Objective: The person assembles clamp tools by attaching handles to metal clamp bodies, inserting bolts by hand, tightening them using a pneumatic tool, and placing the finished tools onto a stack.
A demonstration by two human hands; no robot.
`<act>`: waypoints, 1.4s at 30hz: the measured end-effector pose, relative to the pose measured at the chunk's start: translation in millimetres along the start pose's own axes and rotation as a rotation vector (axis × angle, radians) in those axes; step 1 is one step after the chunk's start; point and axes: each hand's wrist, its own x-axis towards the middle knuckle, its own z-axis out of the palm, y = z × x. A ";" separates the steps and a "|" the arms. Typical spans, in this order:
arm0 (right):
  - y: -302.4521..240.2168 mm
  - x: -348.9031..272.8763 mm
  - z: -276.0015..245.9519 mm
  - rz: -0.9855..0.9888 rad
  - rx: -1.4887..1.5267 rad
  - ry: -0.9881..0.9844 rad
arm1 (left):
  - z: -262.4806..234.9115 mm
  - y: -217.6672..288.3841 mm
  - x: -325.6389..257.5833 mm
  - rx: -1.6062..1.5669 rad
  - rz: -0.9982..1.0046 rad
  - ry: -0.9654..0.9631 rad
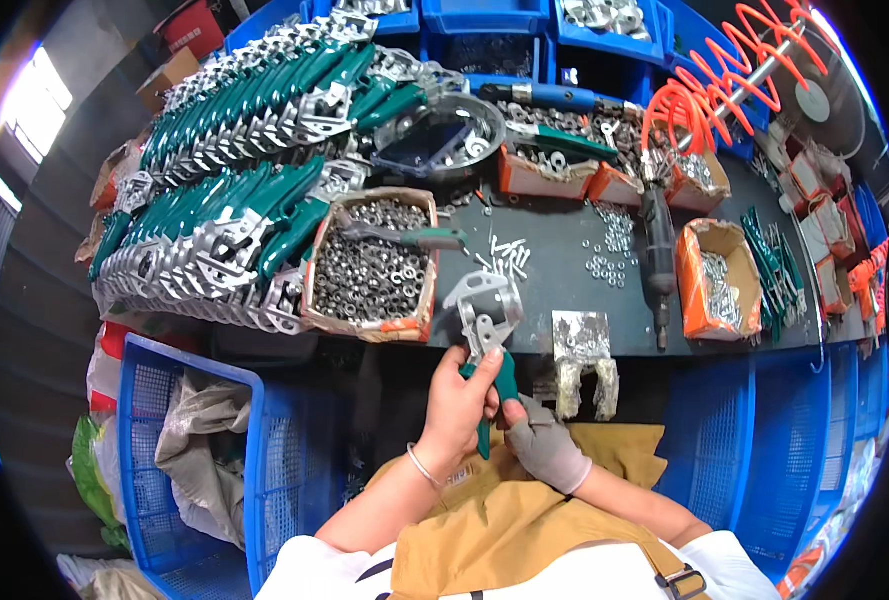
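In front of my body, above the apron, I hold a plier-like hand tool with green handles and a curved silver metal head. Its head points away from me, over the bench's near edge. My bare left hand is closed round the handles just below the head, thumb on top. My right hand, in a pale grey glove with bare fingertips, is closed at the lower part of a green handle; its far fingers are hidden. Beyond the tool, several small silver pins lie loose on the dark bench.
Stacked green-handled tools fill the left. Beside them stands a carton of metal nuts. Washers, a black power driver and a carton of bolts lie rightward. A metal fixture juts from the edge; blue crates flank me.
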 end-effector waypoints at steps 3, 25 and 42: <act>11.0 6.7 -3.0 0.066 -0.031 -0.013 | 0.4 2.0 6.3 -0.005 0.010 -0.013; -0.6 -2.1 -2.0 0.068 -0.128 -0.062 | -1.6 -3.4 -9.5 -0.061 -0.033 0.041; -43.7 -22.0 -23.9 0.062 -0.177 -0.190 | 20.4 46.1 -46.2 0.092 0.139 -0.091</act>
